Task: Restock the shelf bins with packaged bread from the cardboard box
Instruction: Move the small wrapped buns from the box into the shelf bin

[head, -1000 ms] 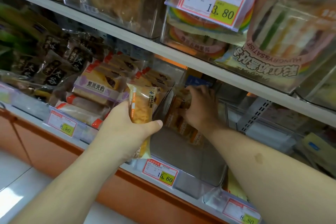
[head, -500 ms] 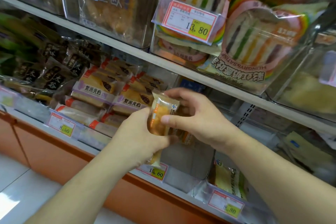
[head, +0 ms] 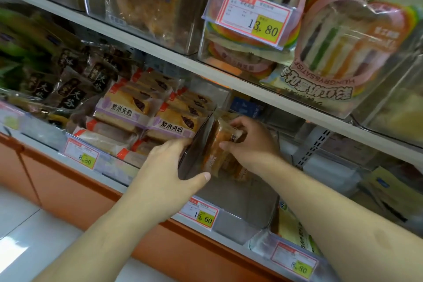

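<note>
While the left hand [head: 167, 167] grips the bin wall [head: 196, 146], fingers curled over its edge, the right hand [head: 249, 142] pinches a bread pack [head: 217, 146] inside the bin; seating it upright, then releasing, seems next.

Shelf stock: mostly clear, glossy plastic.
Transparent smooth plastic bin [head: 242, 210], glossy film-wrapped orange bread packet [head: 214, 155], shiny purple-banded film bread wrappers [head: 170, 121], printed paper price tag [head: 201, 213] at the matt grey shelf [head: 160, 48] front edge.
</note>
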